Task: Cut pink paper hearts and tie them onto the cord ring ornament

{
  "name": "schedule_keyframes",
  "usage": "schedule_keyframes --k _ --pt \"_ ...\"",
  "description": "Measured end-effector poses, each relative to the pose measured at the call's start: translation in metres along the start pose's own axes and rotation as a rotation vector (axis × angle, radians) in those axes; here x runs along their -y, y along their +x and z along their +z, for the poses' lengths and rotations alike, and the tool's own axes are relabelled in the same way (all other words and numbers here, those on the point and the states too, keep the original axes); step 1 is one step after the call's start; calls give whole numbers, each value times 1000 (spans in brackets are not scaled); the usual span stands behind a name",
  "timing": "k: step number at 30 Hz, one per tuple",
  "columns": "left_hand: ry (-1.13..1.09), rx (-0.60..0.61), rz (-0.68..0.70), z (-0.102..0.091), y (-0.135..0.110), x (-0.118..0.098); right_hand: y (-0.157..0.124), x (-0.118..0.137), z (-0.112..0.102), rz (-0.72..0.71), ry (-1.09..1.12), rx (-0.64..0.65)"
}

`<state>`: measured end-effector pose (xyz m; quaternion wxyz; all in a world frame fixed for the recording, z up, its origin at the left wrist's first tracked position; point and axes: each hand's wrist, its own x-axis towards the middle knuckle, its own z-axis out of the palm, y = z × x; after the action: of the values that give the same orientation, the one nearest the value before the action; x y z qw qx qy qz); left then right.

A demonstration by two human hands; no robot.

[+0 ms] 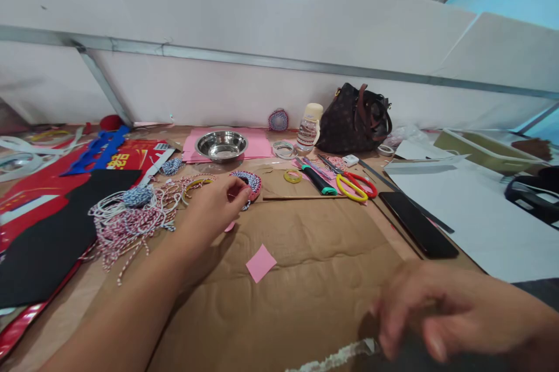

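Observation:
My left hand (218, 206) reaches over the cardboard, thumb and fingers pinched at the edge of a small coil of blue, white and red cord (253, 183). Just below that hand, a bit of pink paper (230, 226) peeks out. A pink paper square (261, 263) lies on the brown cardboard (323, 279) between my hands. Blurred at the lower right, my right hand (454, 308) hovers over the near edge with loosely bent fingers apart, and no object shows in it. Loose red-and-white and blue cords (131, 215) are heaped left of my left forearm.
Behind the cardboard are a steel bowl (221, 146) on pink sheets, a bottle (309, 127) and a dark handbag (356, 121). Scissors (351, 186), a green-and-black cutter (321, 181) and a phone (417, 225) lie to the right. White sheets (489, 215) are beyond the phone.

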<state>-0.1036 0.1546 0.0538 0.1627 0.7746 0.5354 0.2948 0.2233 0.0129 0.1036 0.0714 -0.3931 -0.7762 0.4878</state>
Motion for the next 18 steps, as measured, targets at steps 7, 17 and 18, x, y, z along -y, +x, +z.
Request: schedule_keyframes --k 7,17,18 --pt "-13 34 14 -3 -2 -8 56 18 21 -1 -301 -129" --pt "18 53 24 0 0 -3 100 20 38 -281 -363 270" --pt "21 52 22 0 1 -3 86 20 34 -253 -345 297"
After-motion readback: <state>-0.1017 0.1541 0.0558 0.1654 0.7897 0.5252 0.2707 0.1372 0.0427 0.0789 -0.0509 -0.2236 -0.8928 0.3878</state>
